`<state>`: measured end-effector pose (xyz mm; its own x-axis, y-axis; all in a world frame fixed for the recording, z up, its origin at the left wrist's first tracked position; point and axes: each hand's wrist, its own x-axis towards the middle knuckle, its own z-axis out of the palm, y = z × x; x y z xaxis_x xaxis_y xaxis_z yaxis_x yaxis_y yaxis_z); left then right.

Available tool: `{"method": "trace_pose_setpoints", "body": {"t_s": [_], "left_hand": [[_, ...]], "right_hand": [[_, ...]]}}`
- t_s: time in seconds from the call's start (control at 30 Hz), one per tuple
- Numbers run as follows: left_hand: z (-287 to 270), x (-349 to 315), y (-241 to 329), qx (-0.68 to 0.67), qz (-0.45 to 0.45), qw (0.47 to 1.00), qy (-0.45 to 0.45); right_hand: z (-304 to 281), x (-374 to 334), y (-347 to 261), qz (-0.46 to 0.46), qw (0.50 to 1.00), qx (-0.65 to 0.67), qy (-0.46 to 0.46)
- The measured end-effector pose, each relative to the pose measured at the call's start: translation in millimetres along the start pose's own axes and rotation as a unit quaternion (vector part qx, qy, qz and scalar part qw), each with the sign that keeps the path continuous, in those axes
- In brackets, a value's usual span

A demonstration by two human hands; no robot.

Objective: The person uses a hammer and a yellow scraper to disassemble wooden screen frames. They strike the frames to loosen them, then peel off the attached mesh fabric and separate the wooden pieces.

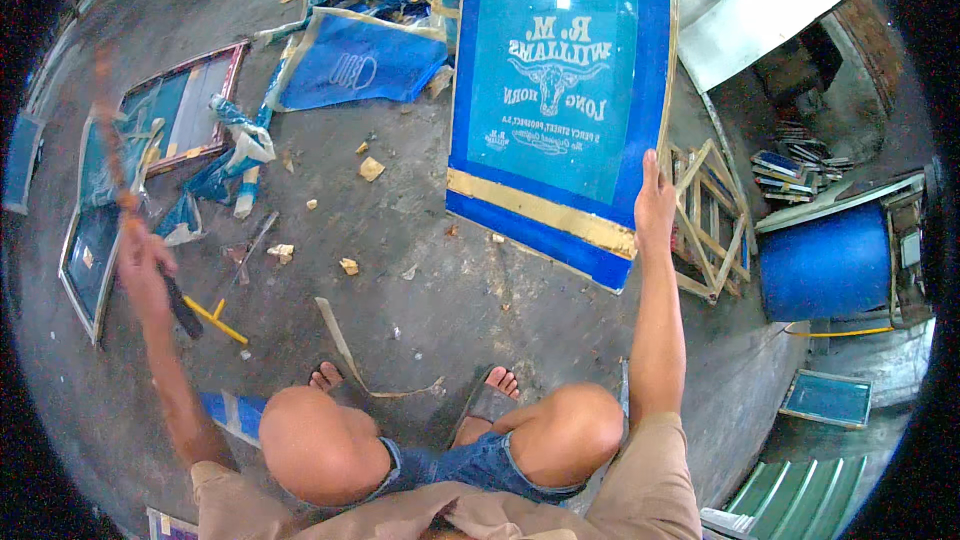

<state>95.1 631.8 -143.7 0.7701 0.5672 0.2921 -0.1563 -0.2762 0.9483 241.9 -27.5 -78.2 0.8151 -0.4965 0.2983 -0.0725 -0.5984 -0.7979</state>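
My right hand [656, 205] grips the right edge of a silk-screen frame [560, 170], held up and tilted in front of me. Its mesh is blue and teal with a pale printed design, and tan tape strips cross its top and bottom. On the left, my raised left hand [146, 265] is closed round a long, thin tool [112, 145] with a rusty orange-brown shaft and a dark end below the fist. Motion blurs this tool, so its exact kind cannot be made out. It is apart from the screen frame.
Torn blue mesh [350, 65] lies on the floor ahead, with tan scraps nearby. More framed screens [92, 275] lie left, beside a yellow-handled tool [218, 322]. Bare wooden frames [708, 225] and a blue drum [825, 265] stand right. A tan strip [345, 350] lies near my feet.
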Motion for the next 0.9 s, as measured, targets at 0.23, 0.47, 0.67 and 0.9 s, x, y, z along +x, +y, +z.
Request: {"method": "trace_pose_setpoints", "body": {"t_s": [0.23, 0.47, 0.67, 0.9], "left_hand": [[147.0, -159.6, 28.5, 0.04, -0.147, 0.917, -0.37], [171.4, -197.8, 42.2, 0.123, -0.191, 0.841, -0.49], [157.2, -197.9, 37.2, 0.178, -0.167, 0.849, -0.469], [150.4, -190.3, 46.7, 0.186, -0.164, 0.831, -0.499]], "right_hand": [[-5.0, 2.0, -20.7, -0.039, 0.998, -0.058, 0.001], [-8.6, 7.2, -10.3, -0.082, 0.99, -0.101, 0.047], [-2.1, 15.4, -41.6, 0.032, 0.993, -0.086, -0.072], [4.8, 24.4, -18.3, -0.017, 0.993, -0.11, -0.028]]}}
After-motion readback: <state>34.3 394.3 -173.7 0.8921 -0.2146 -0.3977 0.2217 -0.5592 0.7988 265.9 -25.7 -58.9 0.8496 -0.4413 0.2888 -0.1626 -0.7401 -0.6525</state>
